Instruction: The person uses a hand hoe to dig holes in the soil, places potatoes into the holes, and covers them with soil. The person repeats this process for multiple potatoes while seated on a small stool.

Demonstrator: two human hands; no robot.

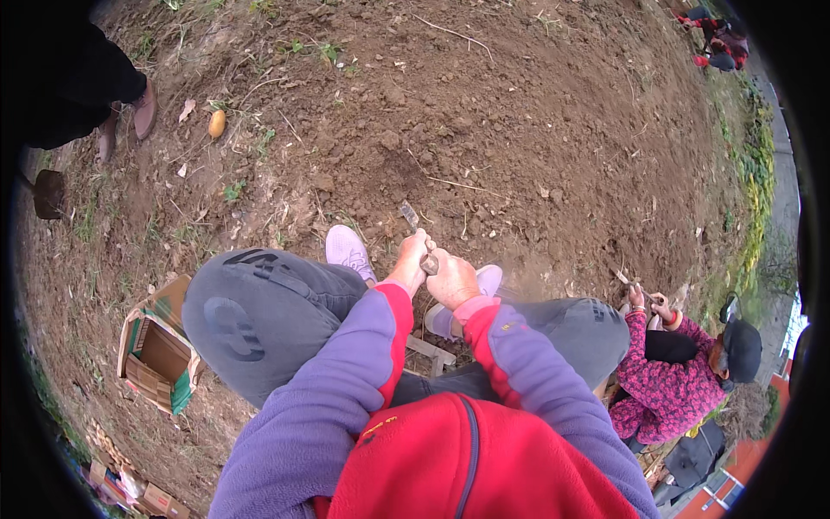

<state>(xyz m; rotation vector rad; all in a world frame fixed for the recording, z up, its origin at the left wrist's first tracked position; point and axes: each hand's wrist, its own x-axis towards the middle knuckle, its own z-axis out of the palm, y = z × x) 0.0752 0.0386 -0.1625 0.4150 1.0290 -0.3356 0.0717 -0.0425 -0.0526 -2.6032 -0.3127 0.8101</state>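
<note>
My left hand is closed around the handle of a small hand tool with a flat metal blade, which points away from me over loose brown soil. Against it, at the right, my right hand has its fingers curled. Between the two hands a roundish, soil-coloured lump or handle end shows; which of these it is I cannot tell. Both hands are above the ground between my lilac shoes.
An open cardboard box stands left of my knee. A yellow oval fruit or tuber lies at the upper left, near a standing person's shoes. At the right a crouching person holds a tool. Cardboard boxes stand at the lower left.
</note>
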